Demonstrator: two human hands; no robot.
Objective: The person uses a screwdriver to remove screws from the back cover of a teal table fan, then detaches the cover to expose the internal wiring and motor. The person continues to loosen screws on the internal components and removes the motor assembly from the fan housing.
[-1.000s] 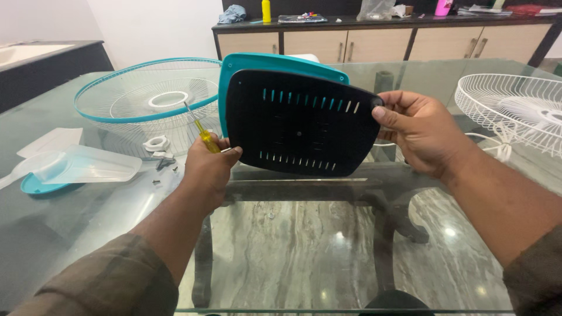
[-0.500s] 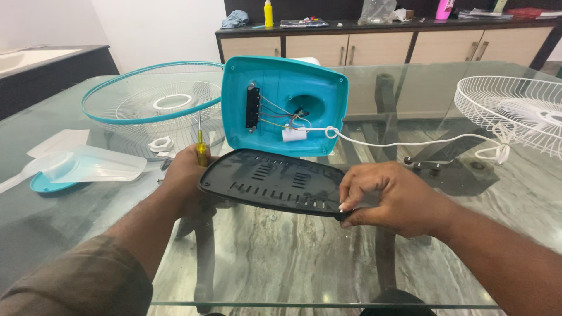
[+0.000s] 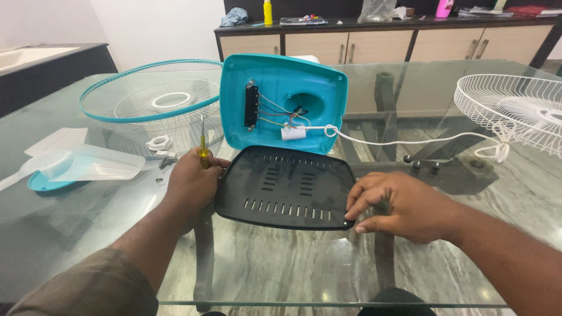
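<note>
nearest the camera, on the glass bench, the right hand lies fingers down on the corner of a black vented cover, holding nothing. the left hand touches the cover's other edge, its grip closed around a yellow-handled screwdriver. behind the cover stands the open teal fan base with wires showing. farther off sit a teal fan guard and a white guard.

Bare glass table near; teal fan base blocks beyond.
</note>
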